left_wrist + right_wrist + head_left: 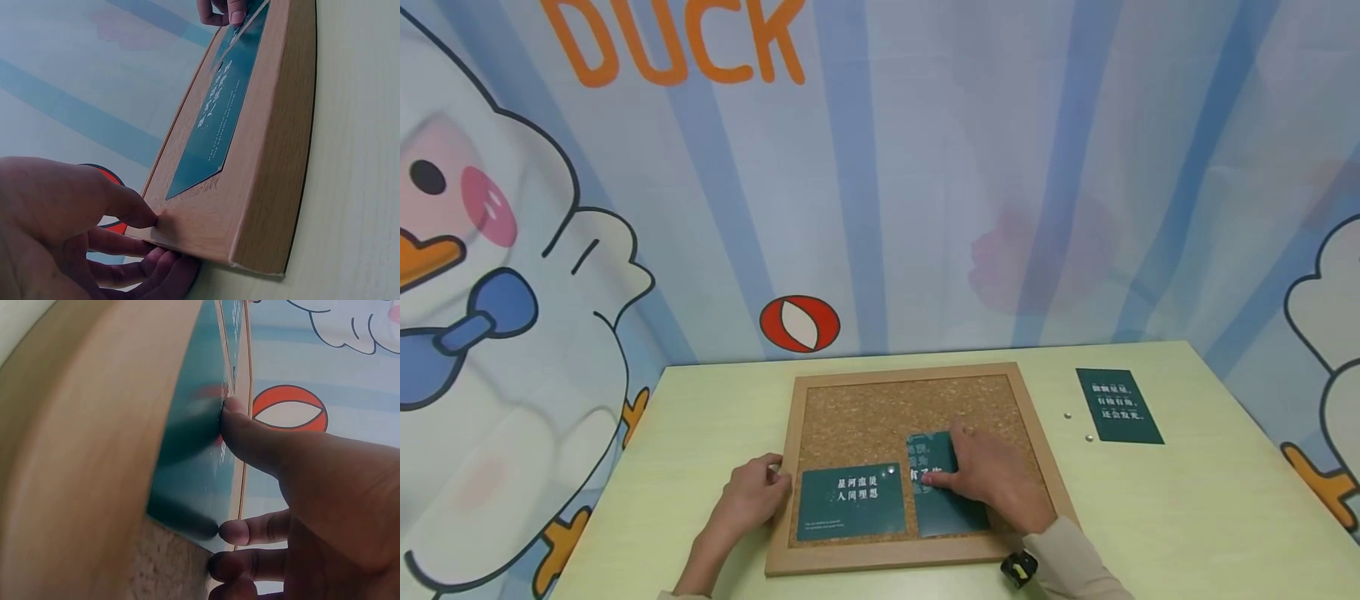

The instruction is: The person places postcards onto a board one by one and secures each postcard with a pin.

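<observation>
A wood-framed cork board point(850, 417) lies on the table. My left hand point(751, 493) grips its left edge; in the left wrist view the thumb rests on top of the frame and the fingers point(165, 269) curl against the outer side. On the cork at left is a dark green card point(820, 504) with white lettering and a pushpin point(891, 471) near its upper right corner. Beside it lies a second green card point(936, 517), upright in format. My right hand point(1000, 479) spreads over this card, thumb point(234, 419) on its face and fingertips near its edge, partly hiding it.
Right of the board, a third green card point(1120, 406) lies on the pale table point(1187, 500). Two small pins point(1067, 416) sit between it and the board. Behind the table hangs a backdrop point(917, 208) printed with cartoon ducks.
</observation>
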### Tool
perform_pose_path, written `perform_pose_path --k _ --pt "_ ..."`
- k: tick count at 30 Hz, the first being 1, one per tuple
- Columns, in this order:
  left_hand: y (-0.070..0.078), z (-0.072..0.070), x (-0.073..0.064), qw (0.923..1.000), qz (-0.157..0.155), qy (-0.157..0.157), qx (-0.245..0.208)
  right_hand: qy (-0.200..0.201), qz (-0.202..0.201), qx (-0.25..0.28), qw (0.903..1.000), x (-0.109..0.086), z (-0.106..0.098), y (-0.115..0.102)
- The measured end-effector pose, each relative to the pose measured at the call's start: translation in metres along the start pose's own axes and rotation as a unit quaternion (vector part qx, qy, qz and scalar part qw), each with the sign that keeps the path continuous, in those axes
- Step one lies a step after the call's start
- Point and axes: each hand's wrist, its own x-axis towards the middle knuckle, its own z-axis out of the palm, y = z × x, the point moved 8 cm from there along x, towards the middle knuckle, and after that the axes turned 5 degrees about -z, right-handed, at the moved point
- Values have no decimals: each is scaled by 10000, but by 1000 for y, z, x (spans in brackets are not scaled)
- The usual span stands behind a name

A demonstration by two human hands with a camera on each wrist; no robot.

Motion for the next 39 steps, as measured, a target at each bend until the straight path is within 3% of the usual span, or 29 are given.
perform_pose_path --k 5,9,13,17,22,27,29,32,34,39 --pt "1 2 0 10000 -15 -44 63 -88 -4 -77 9999 0 2 1" --pt "3 3 -1 9992 -29 -10 404 -111 -23 -119 9999 1 2 2" --pt "10 -1 -5 9953 -17 242 933 -172 -47 -174 9997 1 2 2" --pt "24 -4 -12 9898 186 643 1260 -272 -84 -185 9994 1 5 2" --pt "52 2 -24 9831 805 920 1363 -331 -90 -123 9993 1 6 2" --pt "81 21 -41 9756 1670 499 1335 -328 -63 -57 9994 2 5 3" --pt "91 32 -49 9685 2077 222 1353 -319 -64 -42 9995 2 5 3" --pt "104 53 -63 9490 2700 -210 1615 -289 -101 -41 9995 2 4 2" --pt "110 67 -71 9336 3046 -493 1820 -313 -87 -5 9995 2 4 3" --pt "120 101 -86 8866 3862 -1001 2342 -365 -98 66 9993 0 4 5"
